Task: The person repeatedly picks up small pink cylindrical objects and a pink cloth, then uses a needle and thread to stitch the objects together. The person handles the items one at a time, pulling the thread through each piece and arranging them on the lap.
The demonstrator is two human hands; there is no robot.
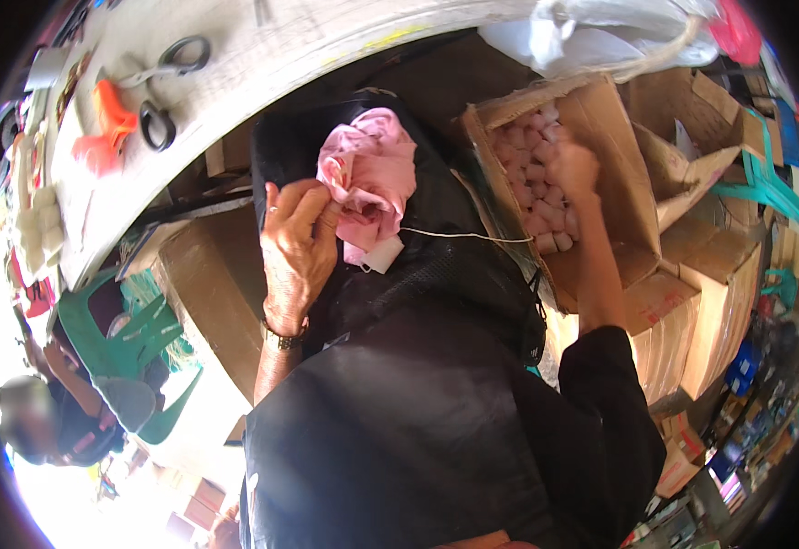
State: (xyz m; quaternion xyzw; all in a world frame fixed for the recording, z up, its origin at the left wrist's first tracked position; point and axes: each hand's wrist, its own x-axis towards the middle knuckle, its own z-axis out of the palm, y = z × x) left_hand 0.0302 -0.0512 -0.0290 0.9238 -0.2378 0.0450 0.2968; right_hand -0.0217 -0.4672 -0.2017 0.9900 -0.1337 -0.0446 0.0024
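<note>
On my lap, over black cloth, lies a bunched pink fabric piece with gathered folds. My left hand pinches its left edge between thumb and fingers. A small white piece sits at the fabric's lower end; its kind is unclear. From there a thin white cord runs right to the open cardboard box. Inside that box are several small pale pink cylinders. My right hand reaches into the box over them, its fingers smeared by motion, so any hold is hidden.
A white table curves along the top left, bearing black-handled scissors and an orange tool. Another open carton stands right of the box. At left are a green plastic chair and another person.
</note>
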